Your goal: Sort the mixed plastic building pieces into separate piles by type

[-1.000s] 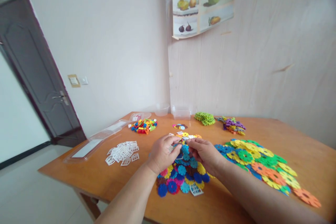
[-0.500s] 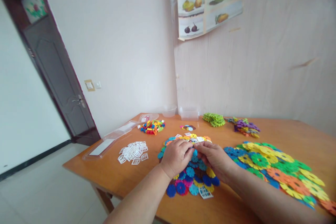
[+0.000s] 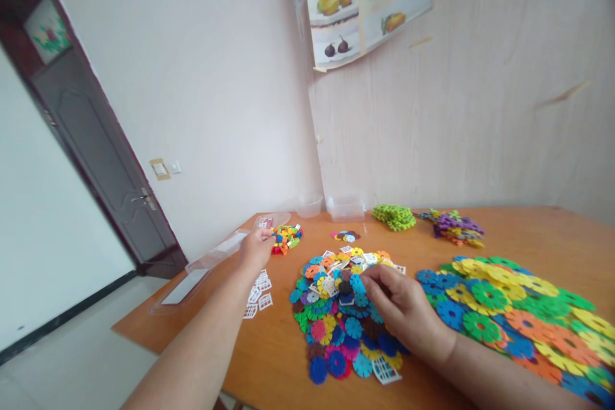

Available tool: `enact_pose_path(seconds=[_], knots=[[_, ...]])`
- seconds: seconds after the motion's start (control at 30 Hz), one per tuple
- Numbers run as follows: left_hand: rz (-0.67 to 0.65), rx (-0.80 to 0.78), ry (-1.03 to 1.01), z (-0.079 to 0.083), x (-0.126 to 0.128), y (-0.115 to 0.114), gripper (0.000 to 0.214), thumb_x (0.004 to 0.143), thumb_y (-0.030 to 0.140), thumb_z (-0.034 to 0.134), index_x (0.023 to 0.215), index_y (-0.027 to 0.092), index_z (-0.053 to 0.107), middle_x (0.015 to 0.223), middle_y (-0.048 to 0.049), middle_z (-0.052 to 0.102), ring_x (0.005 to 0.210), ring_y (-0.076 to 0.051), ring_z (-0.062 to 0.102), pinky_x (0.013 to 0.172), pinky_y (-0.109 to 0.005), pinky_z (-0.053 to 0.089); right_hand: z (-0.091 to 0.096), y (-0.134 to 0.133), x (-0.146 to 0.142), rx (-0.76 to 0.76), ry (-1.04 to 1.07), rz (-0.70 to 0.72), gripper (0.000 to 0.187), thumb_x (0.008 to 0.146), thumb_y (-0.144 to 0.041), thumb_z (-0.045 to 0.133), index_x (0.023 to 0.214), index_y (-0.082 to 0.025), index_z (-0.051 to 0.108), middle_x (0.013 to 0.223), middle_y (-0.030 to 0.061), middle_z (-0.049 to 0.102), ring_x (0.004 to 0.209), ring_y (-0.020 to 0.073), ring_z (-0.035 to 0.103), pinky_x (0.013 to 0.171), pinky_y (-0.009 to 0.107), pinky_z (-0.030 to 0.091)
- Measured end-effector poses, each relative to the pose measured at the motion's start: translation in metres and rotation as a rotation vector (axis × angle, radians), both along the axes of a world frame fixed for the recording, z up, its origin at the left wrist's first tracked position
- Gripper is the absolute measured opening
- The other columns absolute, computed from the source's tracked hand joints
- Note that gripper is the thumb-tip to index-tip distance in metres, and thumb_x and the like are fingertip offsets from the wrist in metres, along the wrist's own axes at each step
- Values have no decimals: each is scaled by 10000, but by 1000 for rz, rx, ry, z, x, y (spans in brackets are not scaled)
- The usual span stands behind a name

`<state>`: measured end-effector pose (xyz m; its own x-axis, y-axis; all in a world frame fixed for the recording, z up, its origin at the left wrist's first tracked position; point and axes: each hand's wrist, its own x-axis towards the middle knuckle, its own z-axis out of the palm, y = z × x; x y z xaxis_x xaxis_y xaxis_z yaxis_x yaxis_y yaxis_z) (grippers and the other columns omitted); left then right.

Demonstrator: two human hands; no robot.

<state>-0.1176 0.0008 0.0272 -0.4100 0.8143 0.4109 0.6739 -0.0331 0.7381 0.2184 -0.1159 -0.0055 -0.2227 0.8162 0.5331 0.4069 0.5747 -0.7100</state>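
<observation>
My left hand (image 3: 257,248) reaches to the left edge of a small heap of colourful building bricks (image 3: 287,240). Its fingers are pinched, and what they may hold is hidden. Over a mixed pile of small flower-shaped discs (image 3: 353,327) is my right hand (image 3: 403,311), thumb and forefinger together beside a light blue disc (image 3: 357,283). Whether it grips that disc or something else I cannot make out. White window-shaped pieces (image 3: 385,369) lie among the discs. More white window pieces (image 3: 264,300) sit in a group partly behind my left forearm.
Larger flower discs (image 3: 504,307) spread over the right of the wooden table (image 3: 283,359). Towards the back are green pieces (image 3: 394,216), purple pieces (image 3: 459,227), a few small discs (image 3: 344,236) and clear boxes (image 3: 346,207). Clear plastic lids (image 3: 185,285) line the left edge.
My left hand has left my right hand over the disc pile and moved left and away to the bricks. My right hand stays over the pile. The view has shifted slightly.
</observation>
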Motion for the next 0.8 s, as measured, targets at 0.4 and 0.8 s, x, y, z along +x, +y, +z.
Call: enact_pose_path(seconds=[0.4,0.8], knots=[[142,-238,266,-13,-41,49,164,715,367,670,804,237,716,752,-18,723,729,-195,650,603,-249,419,3,-8,2,131,-140,82,123,950,-266,478,942,-212,588,809,28,615,719,150,574,666,281,434],[150,-364,411,-22,-40,69,242,776,371,607,939,252,739,908,-45,743,817,-218,661,660,-275,443,1,-3,2,98,-164,88,107,953,-253,471,934,-220,572,802,10,590,709,136,565,641,276,417]])
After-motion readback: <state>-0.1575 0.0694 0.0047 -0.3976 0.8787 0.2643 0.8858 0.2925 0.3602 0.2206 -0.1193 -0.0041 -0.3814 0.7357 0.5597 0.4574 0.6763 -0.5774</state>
